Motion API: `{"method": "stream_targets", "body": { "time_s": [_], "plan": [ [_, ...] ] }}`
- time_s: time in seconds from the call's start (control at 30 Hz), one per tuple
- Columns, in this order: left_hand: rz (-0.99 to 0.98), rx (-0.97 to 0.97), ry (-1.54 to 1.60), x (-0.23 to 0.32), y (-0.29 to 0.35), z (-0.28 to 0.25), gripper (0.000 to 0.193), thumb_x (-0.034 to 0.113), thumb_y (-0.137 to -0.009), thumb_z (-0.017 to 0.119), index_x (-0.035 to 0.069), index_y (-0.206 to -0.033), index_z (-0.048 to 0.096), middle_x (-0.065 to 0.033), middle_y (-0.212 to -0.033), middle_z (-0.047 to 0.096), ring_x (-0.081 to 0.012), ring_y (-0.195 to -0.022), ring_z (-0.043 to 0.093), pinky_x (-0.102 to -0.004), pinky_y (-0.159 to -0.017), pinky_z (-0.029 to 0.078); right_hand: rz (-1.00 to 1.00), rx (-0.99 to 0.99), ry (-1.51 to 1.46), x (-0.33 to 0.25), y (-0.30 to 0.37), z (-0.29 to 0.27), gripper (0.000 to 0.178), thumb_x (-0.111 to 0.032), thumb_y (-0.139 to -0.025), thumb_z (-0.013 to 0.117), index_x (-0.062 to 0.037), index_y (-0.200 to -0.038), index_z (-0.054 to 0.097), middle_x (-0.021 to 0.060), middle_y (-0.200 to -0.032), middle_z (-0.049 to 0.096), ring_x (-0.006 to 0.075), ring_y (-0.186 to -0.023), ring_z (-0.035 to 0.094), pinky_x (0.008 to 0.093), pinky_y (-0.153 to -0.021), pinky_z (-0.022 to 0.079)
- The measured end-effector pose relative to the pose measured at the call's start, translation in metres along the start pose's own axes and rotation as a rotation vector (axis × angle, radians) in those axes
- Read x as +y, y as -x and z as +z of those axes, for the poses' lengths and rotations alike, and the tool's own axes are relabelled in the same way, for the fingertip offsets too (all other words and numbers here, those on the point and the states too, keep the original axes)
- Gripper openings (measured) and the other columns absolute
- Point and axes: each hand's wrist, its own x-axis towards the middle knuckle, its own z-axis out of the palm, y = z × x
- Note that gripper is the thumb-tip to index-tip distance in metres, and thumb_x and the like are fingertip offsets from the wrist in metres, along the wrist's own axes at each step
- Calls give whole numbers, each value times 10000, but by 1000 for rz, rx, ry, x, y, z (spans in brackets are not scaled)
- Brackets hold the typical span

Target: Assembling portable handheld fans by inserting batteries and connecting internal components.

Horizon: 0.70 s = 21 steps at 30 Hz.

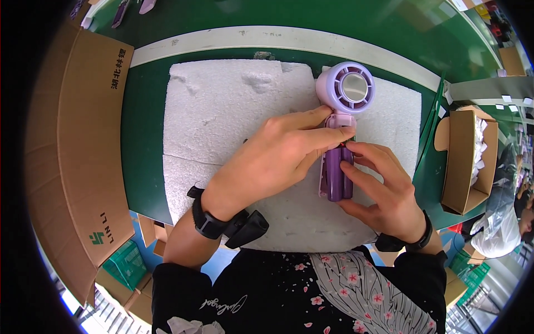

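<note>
A lilac handheld fan (346, 87) lies on a white foam board (211, 111), its round head pointing away from me and its handle toward me. The handle is uncovered, and two purple cylindrical battery cells (336, 175) lie side by side in it. My left hand (278, 150) reaches across from the left, its fingers closed on the upper handle just below the fan head. From the right, my right hand (386, 186) pinches near the top of the cells, with fingers along their side. What lies beneath the fingertips is mostly hidden.
A large cardboard box (83, 150) stands along the left of the green table (146, 139). At right, an open carton (470, 161) holds small white pieces. A pale rail (267, 38) crosses behind the foam. Another person (497, 234) sits at far right.
</note>
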Motion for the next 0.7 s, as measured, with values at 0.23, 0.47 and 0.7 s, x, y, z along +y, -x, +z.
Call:
{"method": "stream_targets", "body": {
  "time_s": [0.23,0.47,0.7],
  "plan": [
    [13,-2,-17,2,-1,-2,327,-28,-860,652,71,-1167,707,-261,-1209,640,-385,-964,694,-377,-815,576,4,14,132,-4,3,1,604,-1,-494,874,15,-1064,674,192,-1311,558,375,-1097,607,411,-855,570],
    [-42,-22,-12,3,-1,-2,358,9,-820,713,79,-1170,709,-257,-1215,643,-374,-1005,692,-357,-830,573,90,70,110,-9,2,10,622,26,-499,878,-13,-1069,633,178,-1309,560,361,-1104,611,399,-873,555],
    [-31,-14,95,-1,-3,-2,434,64,-721,805,66,-1145,714,-243,-1178,657,-374,-970,691,-373,-851,563,195,91,24,-9,0,12,749,51,-522,880,-45,-1193,561,166,-1286,527,352,-1075,610,383,-874,554]
  ]
}}
